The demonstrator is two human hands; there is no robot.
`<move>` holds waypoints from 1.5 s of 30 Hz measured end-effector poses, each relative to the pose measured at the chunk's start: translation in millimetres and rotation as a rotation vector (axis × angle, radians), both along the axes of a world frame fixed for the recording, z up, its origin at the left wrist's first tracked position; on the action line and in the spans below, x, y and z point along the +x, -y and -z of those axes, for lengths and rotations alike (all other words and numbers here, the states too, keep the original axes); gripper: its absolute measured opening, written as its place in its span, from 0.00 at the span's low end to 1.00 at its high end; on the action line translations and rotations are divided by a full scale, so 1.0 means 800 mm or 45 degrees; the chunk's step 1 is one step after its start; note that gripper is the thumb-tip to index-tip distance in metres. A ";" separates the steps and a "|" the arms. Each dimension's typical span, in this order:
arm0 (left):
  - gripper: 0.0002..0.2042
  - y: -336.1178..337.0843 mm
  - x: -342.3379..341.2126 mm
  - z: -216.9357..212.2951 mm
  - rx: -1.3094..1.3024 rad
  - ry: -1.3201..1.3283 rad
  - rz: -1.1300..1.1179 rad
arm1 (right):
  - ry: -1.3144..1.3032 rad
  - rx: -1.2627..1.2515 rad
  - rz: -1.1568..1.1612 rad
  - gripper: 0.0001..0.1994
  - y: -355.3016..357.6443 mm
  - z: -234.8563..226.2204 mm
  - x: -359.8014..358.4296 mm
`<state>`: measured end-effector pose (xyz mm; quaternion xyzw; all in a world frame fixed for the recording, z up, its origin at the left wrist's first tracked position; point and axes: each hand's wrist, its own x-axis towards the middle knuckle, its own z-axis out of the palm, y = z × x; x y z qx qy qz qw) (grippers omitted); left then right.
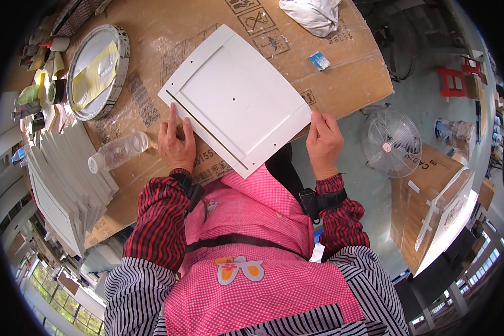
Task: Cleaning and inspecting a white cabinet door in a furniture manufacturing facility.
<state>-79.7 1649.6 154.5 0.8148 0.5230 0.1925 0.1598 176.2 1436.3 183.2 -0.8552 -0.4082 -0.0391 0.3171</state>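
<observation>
A flat white panel (235, 95) lies tilted on the cardboard-covered table, its near corner reaching past the edge. It has a raised inner rectangle, a few small holes and a long dark slot along its left side. My left hand (178, 147) holds that left edge, index finger and thumb against it and the other fingers curled. At the right corner, my right hand (325, 144) pinches the panel between thumb and fingers. A clear plastic bottle (123, 151) lies on its side just left of my left hand.
White panels (67, 185) stand stacked at the left. Behind them is a round white lid (99, 71) with yellow paper. A white cloth (313, 14) and a small blue packet (319, 60) lie at the far side. A fan (392, 143) stands right of the table, near a cardboard box (425, 196).
</observation>
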 end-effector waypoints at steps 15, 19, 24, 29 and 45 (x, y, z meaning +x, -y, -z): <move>0.36 0.003 0.007 -0.006 0.129 -0.056 0.054 | 0.023 -0.075 -0.149 0.14 -0.004 -0.010 -0.028; 0.36 0.006 0.010 -0.015 0.054 -0.075 0.022 | -0.029 0.006 -0.024 0.14 -0.004 -0.006 -0.007; 0.37 0.005 0.009 -0.011 0.038 -0.096 0.005 | 0.028 -0.078 -0.011 0.13 -0.007 -0.004 -0.013; 0.39 0.005 0.009 -0.012 0.036 -0.110 -0.003 | -0.064 -0.030 -0.185 0.12 -0.004 -0.010 -0.036; 0.37 0.007 0.010 -0.015 0.015 -0.072 -0.034 | 0.065 -0.073 0.027 0.14 -0.005 -0.014 -0.009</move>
